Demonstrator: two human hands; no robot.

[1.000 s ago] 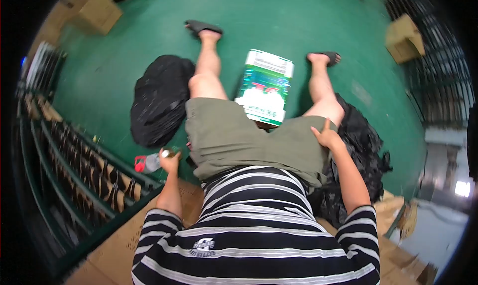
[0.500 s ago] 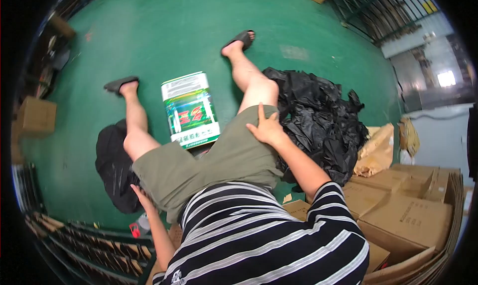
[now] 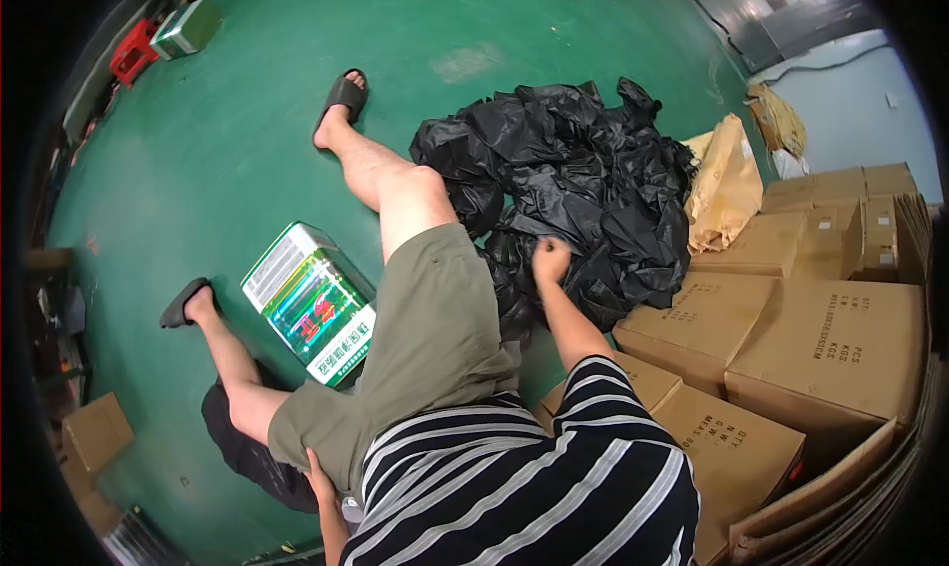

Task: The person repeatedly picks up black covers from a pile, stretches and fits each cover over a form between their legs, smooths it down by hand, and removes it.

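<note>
My right hand (image 3: 551, 261) is closed at the near side of a heap of crumpled black plastic (image 3: 593, 190); whatever it grips is too small to make out. Against the shorts at my left thigh rests my left hand (image 3: 318, 479), its fingers extended and partly hidden by the leg. Between my legs stands a green and white printed tin (image 3: 308, 304). A dark bundle (image 3: 259, 459) lies beside and partly under my left leg.
Cardboard boxes (image 3: 830, 348) are stacked at the right, with flattened card along their edge. Brown paper (image 3: 727, 185) leans behind the black heap. A red stool (image 3: 133, 54) and another tin (image 3: 186, 30) stand far left. A small box (image 3: 97, 433) sits at the left.
The view has turned to the right. My right hand has left my thigh and reached the black heap, its fingers closing. My left hand has let go of the small bottle and moved to my left thigh.
</note>
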